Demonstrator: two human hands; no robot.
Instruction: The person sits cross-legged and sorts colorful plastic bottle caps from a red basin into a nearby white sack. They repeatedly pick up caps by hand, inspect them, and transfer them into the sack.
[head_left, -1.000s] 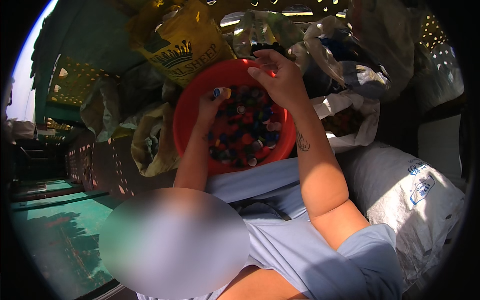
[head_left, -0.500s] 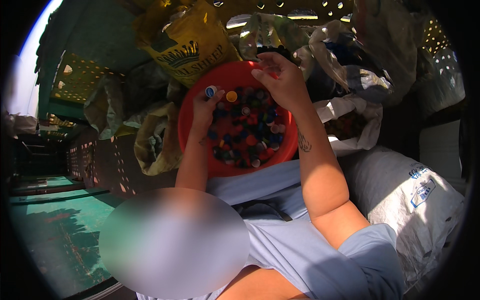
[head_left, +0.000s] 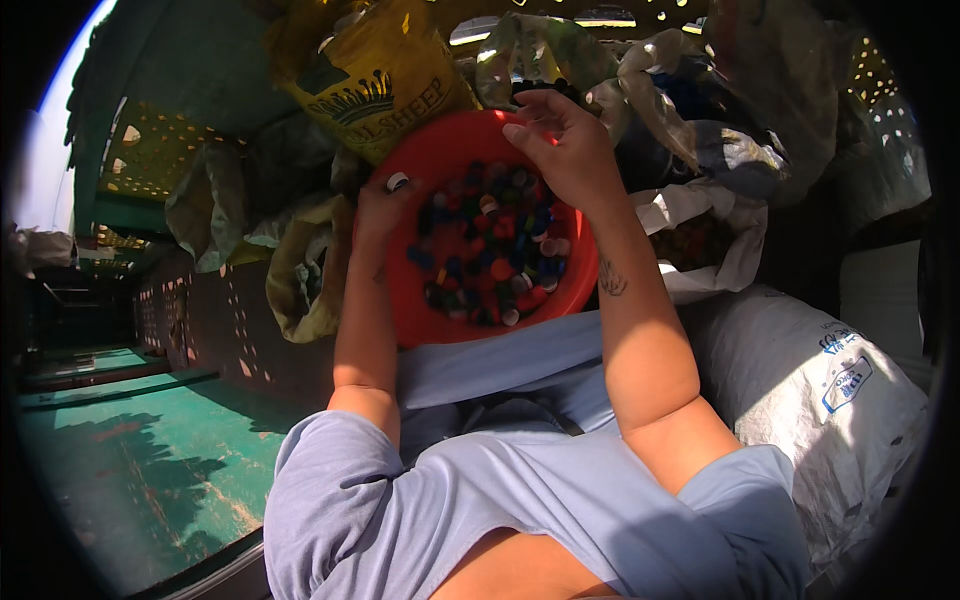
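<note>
A red plastic basin [head_left: 395, 300] rests against my lap, with many loose bottle caps [head_left: 500, 267] in red, blue, green, white and black lying in it. At the basin's left rim, my left hand [head_left: 378, 208] is closed on a white bottle cap [head_left: 397, 181], which pokes out at the fingertips. My right hand [head_left: 572, 150] hovers over the far right rim. Its thumb and fingers are apart, and nothing shows between them.
Behind the basin stands a yellow printed sack [head_left: 400, 85]. Open sacks stand left [head_left: 305, 280] and right [head_left: 745, 235], and a full white sack [head_left: 800, 400] lies at my right side. A green surface [head_left: 150, 450] stretches out on the left.
My left hand has moved left with the cap, toward the basin's rim. The orange cap that was beside it is gone from that spot. My right hand has barely moved.
</note>
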